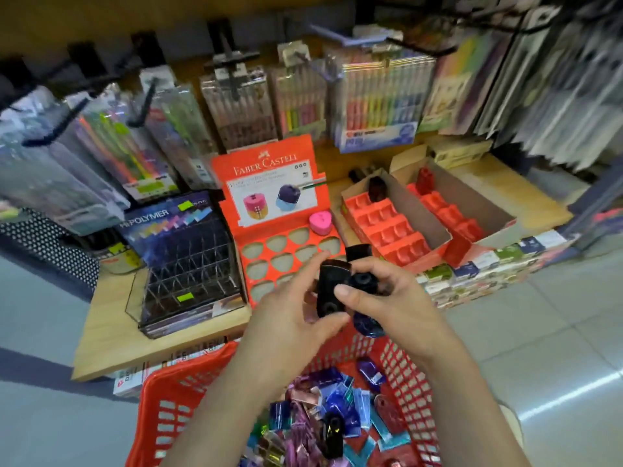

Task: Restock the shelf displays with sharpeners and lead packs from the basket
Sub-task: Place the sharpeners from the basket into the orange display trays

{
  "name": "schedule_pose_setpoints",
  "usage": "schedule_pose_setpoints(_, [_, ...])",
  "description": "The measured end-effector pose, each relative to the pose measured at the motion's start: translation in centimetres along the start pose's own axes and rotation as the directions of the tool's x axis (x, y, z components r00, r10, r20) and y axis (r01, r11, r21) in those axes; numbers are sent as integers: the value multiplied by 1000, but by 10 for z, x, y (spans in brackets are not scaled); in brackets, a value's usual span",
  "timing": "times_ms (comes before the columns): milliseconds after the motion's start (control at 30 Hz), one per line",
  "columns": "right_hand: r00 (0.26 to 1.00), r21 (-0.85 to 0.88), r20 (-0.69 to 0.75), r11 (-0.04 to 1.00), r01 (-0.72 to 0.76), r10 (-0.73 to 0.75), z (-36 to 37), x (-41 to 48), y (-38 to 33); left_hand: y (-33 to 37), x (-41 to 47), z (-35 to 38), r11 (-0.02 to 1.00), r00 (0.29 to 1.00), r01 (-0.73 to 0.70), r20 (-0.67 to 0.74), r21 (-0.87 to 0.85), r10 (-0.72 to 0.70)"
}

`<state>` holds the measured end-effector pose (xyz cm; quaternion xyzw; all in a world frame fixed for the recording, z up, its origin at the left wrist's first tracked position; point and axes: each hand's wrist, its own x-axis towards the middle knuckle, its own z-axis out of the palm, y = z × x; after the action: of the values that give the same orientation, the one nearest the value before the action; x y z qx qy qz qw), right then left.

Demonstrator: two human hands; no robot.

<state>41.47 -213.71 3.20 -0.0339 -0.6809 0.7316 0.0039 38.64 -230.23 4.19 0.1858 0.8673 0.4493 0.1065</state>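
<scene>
Over the red basket (168, 399) of lead packs (337, 401), my right grip (387, 298) was closed round several sharpeners (363, 281). My left grip (290, 308) pinched one black sharpener (332, 296) by its flat sides. Light, hard, slick plastic, I judged: best held across the broad faces.

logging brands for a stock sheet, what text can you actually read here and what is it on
"FABER CASTELL": header of the orange sharpener display.
"POLYMER", after a small prefix I cannot make out: header of the dark lead display.
Smaller print under the Faber Castell name: blurred.
Labels on the hanging pen packs and the small boxes along the shelf edge: too blurred to read.
</scene>
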Motion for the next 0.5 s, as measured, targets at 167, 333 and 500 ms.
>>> schedule_pose_setpoints(167, [990, -82, -82, 991, 107, -114, -34, 23, -17, 39, 49, 9, 972, 982, -151, -87, 179, 169])
schedule_pose_setpoints(333, [960, -236, -256, 970, 51, -113, -76, 46, -2, 42, 121, 18, 992, 984, -101, -155, -75, 89])
schedule_pose_setpoints(500, [913, -162, -407, 980, -118, 42, -92, 40, 41, 23, 201, 40, 995, 981, 3, -191, -105, -23])
